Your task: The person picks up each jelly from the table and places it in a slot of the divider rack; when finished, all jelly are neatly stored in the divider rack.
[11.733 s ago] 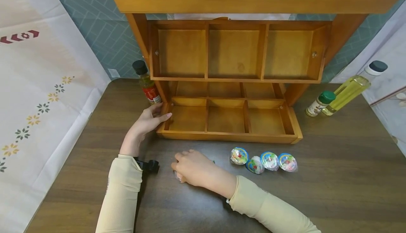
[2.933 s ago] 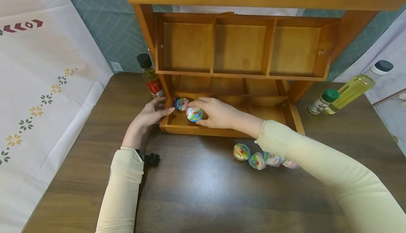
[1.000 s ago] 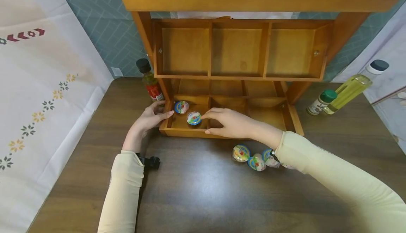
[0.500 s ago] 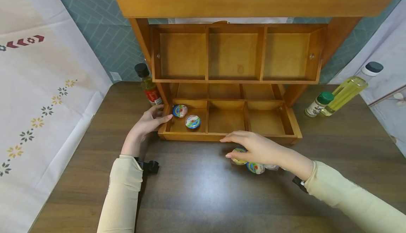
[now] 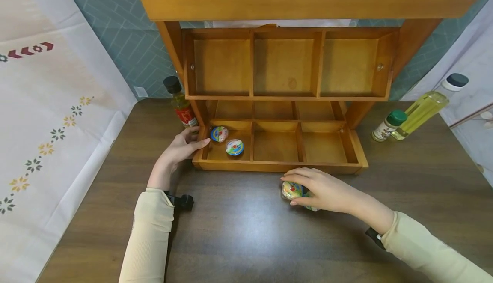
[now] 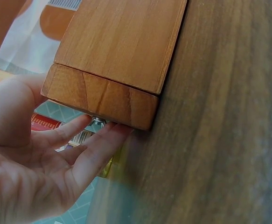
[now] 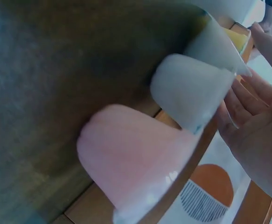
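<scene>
My left hand [image 5: 180, 147] holds the left end of a wooden shelf rack [image 5: 280, 166], thumb over the rim and fingers against the outer side. In the left wrist view, those fingers [image 6: 98, 151] touch the wood near a metal screw. My right hand [image 5: 327, 191] is around a yellow jelly cup [image 5: 291, 190] on the table, fingers on its far side and thumb on its near side, spread apart. Behind it stand a pink jelly cup [image 7: 131, 154] and a white jelly cup [image 7: 187, 91], mostly hidden in the head view. Two jelly cups [image 5: 234, 147] sit in the lower left compartment.
A red-labelled bottle [image 5: 183, 107] stands beside the rack's left side. To the right are a green-capped seasoning jar [image 5: 388, 126] and an oil bottle [image 5: 427, 105]. The rack's upper tier [image 5: 285, 98] overhangs the back of the lower one.
My right hand set down a second jelly cup in the lower left compartment, let go, and moved right and toward me to the yellow cup. My left hand stayed at the rack.
</scene>
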### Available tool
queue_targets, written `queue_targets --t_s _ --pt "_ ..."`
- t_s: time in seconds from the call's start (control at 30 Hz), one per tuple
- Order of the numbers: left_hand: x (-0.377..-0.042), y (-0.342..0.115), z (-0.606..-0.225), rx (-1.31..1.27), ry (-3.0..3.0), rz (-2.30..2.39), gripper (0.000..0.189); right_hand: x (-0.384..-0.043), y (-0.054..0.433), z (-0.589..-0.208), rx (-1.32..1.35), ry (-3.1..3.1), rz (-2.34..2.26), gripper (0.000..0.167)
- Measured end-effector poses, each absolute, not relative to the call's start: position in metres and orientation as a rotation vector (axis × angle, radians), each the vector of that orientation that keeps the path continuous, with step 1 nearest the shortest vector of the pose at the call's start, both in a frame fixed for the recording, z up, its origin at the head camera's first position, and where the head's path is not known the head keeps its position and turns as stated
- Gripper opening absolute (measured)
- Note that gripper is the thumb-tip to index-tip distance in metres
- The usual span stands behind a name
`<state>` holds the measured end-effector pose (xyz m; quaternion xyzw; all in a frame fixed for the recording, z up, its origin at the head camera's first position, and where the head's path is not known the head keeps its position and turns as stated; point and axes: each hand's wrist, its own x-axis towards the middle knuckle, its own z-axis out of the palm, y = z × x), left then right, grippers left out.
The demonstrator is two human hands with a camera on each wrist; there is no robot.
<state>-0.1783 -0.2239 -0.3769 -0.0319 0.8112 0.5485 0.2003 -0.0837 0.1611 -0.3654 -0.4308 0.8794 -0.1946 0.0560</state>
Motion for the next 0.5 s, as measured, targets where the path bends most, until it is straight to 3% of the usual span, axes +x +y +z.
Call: queue_targets --t_s 0.5 --pt "-0.1793 -0.2228 -0.3758 -0.108 2.238 1.566 0.077 -0.083 0.16 -0.372 -1.326 2.668 -0.603 0.049"
